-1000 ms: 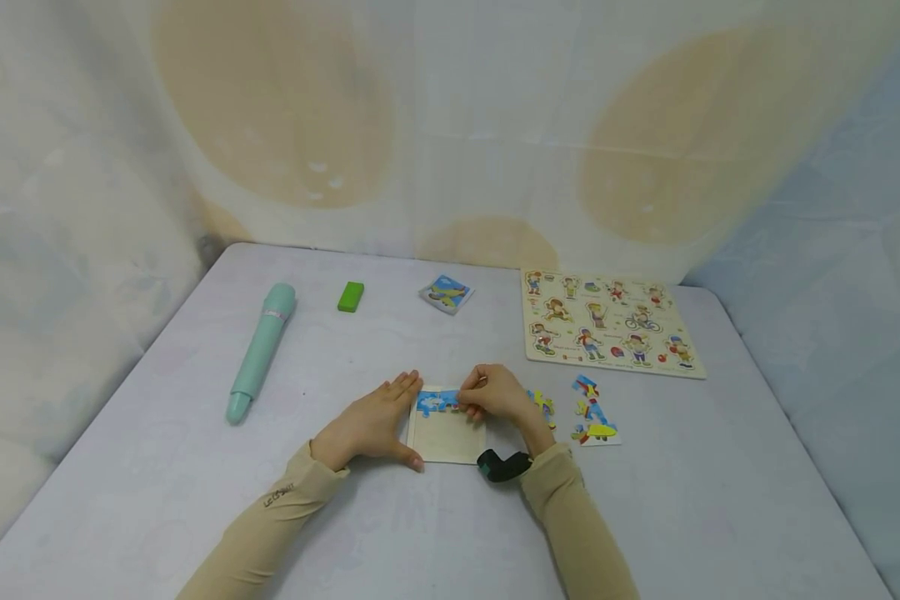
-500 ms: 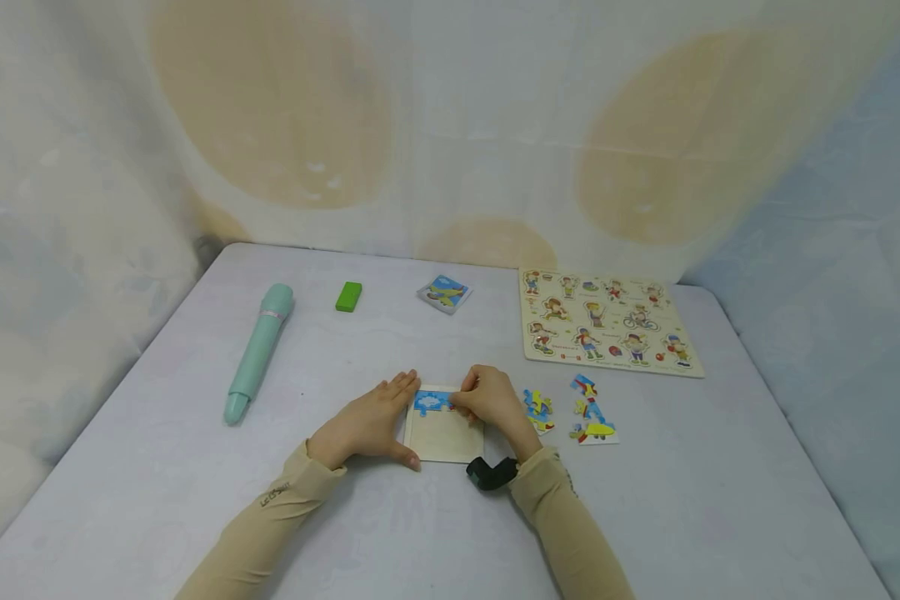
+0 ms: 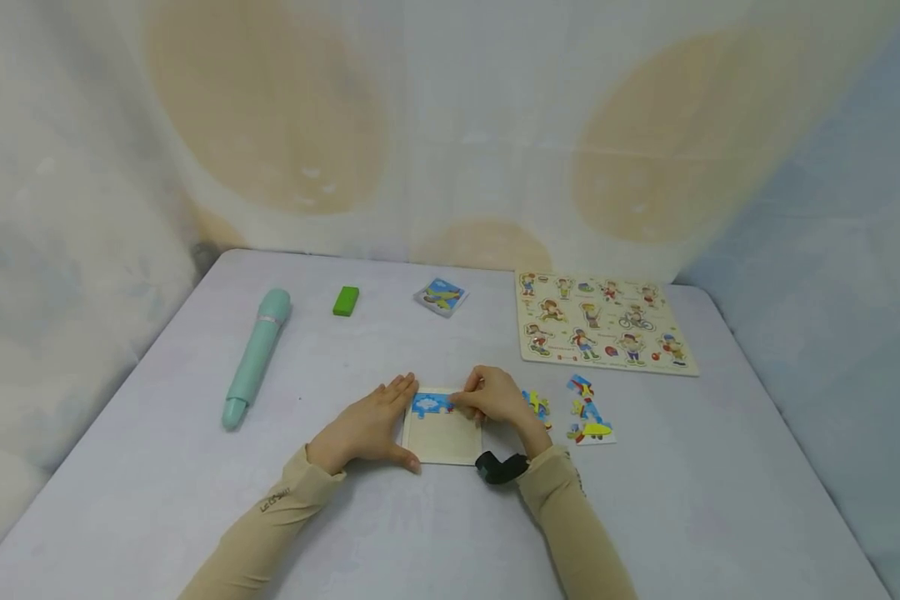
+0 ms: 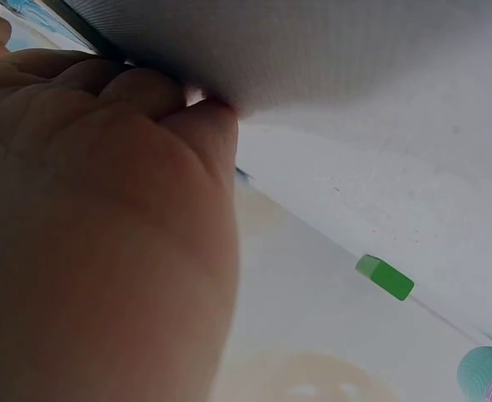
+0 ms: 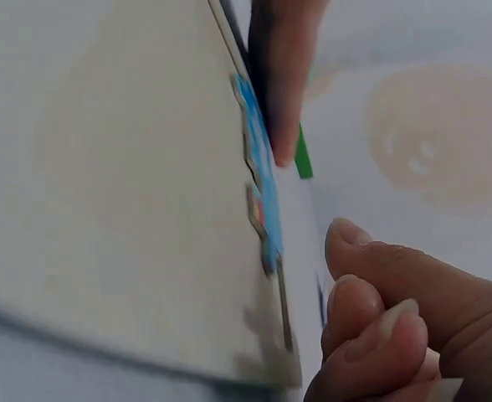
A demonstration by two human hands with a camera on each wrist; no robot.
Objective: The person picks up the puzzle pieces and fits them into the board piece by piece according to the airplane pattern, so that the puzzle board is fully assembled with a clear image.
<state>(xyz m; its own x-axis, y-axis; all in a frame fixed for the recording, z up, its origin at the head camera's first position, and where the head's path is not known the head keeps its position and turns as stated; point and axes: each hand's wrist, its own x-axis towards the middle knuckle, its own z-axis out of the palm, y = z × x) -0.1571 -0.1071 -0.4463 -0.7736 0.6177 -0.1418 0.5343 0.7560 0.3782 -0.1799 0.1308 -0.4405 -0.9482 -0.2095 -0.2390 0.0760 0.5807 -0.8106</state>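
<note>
A square wooden puzzle tray (image 3: 444,442) lies on the table, with joined blue sky pieces (image 3: 429,403) along its far edge. My left hand (image 3: 367,425) rests along the tray's left side, fingers extended, thumb at the near left corner. My right hand (image 3: 495,396) is over the far right of the tray, its fingertips overlapping the blue row's right end in the head view. In the right wrist view its thumb and fingers (image 5: 371,343) are curled, and no piece shows between them. A blue piece with a red spot (image 5: 263,209) ends the row there.
Loose puzzle pieces lie in two groups right of my right hand, the farther group (image 3: 589,417) yellow and blue. Behind stand out a pegged picture board (image 3: 603,321), a small airplane puzzle (image 3: 442,297), a green block (image 3: 346,301) and a mint-green microphone-shaped toy (image 3: 257,360).
My right fingertips have shifted slightly left along the blue row. My left hand keeps its place at the tray's side. The whole head view has drifted slightly.
</note>
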